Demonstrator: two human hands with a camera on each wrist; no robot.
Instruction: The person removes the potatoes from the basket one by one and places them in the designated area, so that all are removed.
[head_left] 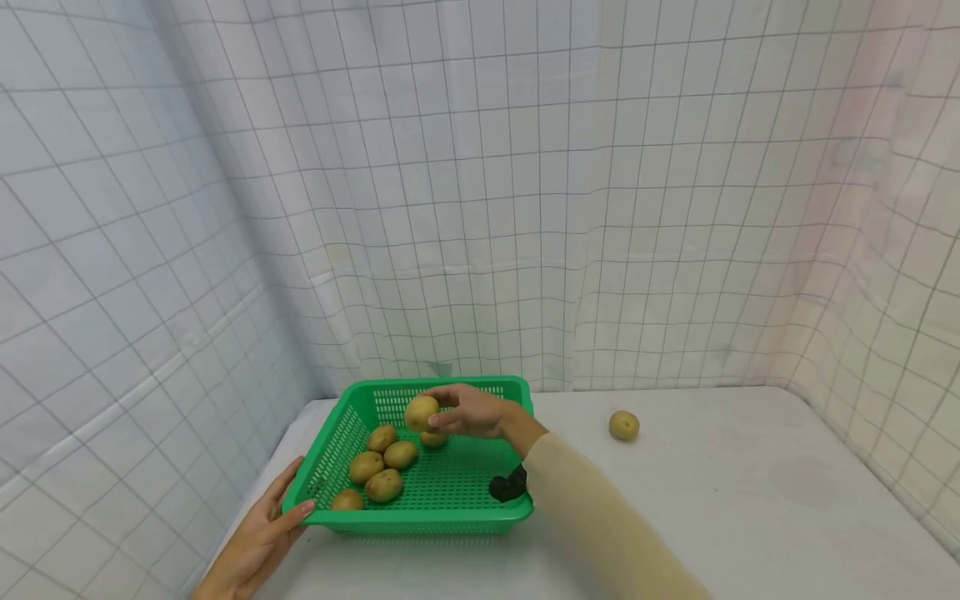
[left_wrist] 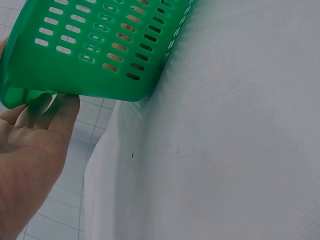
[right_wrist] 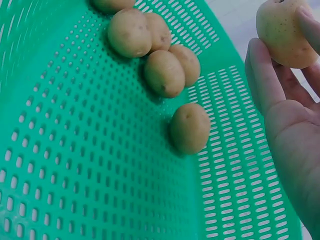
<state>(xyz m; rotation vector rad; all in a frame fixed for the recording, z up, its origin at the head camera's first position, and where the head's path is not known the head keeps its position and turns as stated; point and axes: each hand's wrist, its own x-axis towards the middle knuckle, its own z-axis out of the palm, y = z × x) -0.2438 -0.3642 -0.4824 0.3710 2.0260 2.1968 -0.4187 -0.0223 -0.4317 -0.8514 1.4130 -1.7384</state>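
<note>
Where the white worktop (head_left: 712,492) ends at the back, white sheeting (head_left: 480,183) ruled with a thin dark grid rises behind it and along both sides, its lines bending with the folds. The surface is pale and mostly plain, with a faint pinkish patch toward the right and a few dark specks. A rectangular green plastic basket (head_left: 420,517) with slotted walls and a perforated floor stands on the left part of the worktop.

Held over the basket, clear of its floor, is a rounded yellow-brown potato (head_left: 420,414). Its skin looks smooth and matt, sprinkled with small brown specks, and a dark dimple shows at its upper end in the right wrist view. The right hand (head_left: 476,414) pinches it between thumb and fingers; a cream sleeve (head_left: 600,517) covers the forearm. The left hand (head_left: 258,533) grips the basket's near left corner, thumb over the rim and fingers beneath.

Six similar potatoes (head_left: 384,485) lie on the basket's floor, gathered toward its left side, most of them close together. A single potato (head_left: 624,426) rests on the worktop to the right, well apart from the basket. Beside the sleeve's cuff shows a black, lumpy object (head_left: 508,487), partly hidden; I cannot tell what it is.
</note>
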